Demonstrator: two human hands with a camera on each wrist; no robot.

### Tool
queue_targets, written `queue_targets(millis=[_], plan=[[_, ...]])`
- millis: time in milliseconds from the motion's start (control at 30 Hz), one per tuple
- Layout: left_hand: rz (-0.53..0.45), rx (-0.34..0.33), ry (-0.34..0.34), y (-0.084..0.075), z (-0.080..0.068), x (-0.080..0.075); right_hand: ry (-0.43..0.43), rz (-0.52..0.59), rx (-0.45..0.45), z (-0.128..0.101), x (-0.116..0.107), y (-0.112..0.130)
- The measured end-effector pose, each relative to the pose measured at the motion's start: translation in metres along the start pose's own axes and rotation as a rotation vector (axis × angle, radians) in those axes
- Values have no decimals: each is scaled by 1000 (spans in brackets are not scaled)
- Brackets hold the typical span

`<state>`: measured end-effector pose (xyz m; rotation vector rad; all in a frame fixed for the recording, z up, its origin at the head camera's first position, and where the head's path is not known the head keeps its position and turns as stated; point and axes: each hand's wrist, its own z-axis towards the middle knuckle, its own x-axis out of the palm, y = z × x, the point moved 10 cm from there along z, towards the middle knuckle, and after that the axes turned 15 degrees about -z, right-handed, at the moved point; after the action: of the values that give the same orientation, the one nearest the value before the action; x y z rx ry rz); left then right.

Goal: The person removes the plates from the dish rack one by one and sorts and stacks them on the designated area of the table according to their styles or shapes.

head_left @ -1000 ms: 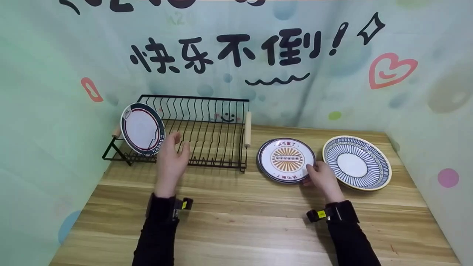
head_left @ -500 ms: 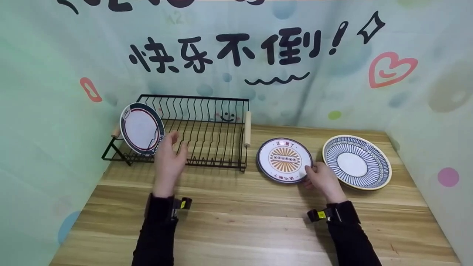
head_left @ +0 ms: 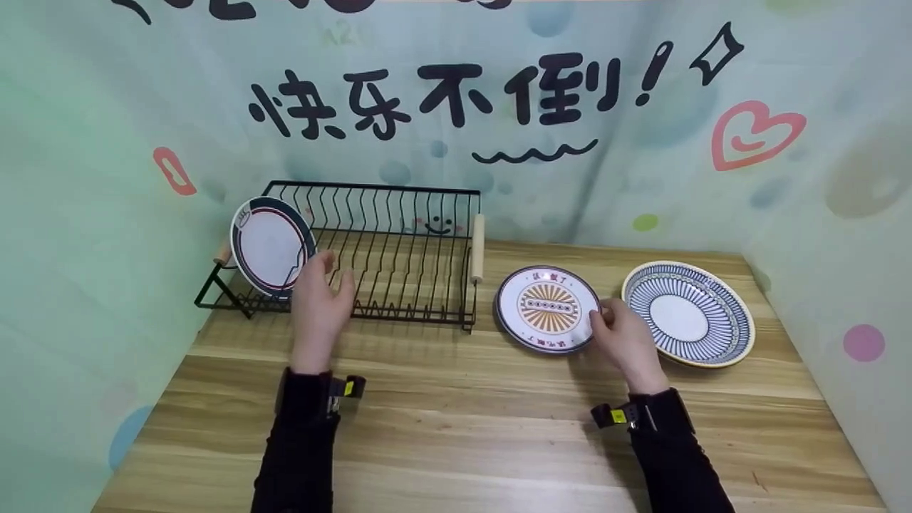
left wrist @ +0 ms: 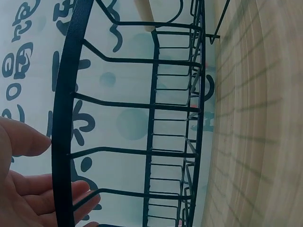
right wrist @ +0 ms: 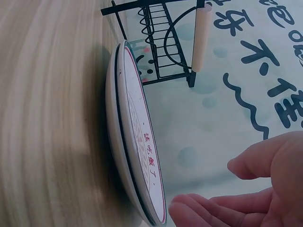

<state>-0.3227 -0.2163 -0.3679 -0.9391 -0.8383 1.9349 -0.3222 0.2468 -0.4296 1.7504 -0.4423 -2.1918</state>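
Note:
My left hand (head_left: 320, 299) hovers by the front of a black wire dish rack (head_left: 399, 249), fingers loosely bent and holding nothing. Just beyond its fingertips, a white plate with a dark green rim (head_left: 273, 246) leans upright in the left end of the rack. In the left wrist view a rack bar (left wrist: 64, 113) partly covers the fingers. My right hand (head_left: 627, 342) is at the right edge of a small white plate with an orange sunburst (head_left: 548, 310). The right wrist view shows thumb and fingers apart, beside this plate (right wrist: 142, 142), which lies stacked on another plate (right wrist: 113, 123).
A large blue-and-white patterned dish (head_left: 687, 313) lies right of the stack, close to my right hand. The rack has wooden handles (head_left: 478, 249) at its ends. All stand on a wooden table (head_left: 456, 427) before a printed cloth backdrop (head_left: 427, 157).
The sunburst plate has shifted slightly left, lining up with the plate beneath. My right hand has let go of its edge. My left hand has drifted slightly left.

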Motion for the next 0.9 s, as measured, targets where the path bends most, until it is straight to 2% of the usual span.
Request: queue_targets(millis=[200, 500, 900], plan=[[23, -17, 11, 1, 2, 1, -50, 48, -50, 1, -5, 7], [77, 21, 8, 1, 3, 0, -120, 7, -129, -1, -9, 15], [136, 18, -34, 3, 8, -20, -169, 49, -196, -7, -17, 24]])
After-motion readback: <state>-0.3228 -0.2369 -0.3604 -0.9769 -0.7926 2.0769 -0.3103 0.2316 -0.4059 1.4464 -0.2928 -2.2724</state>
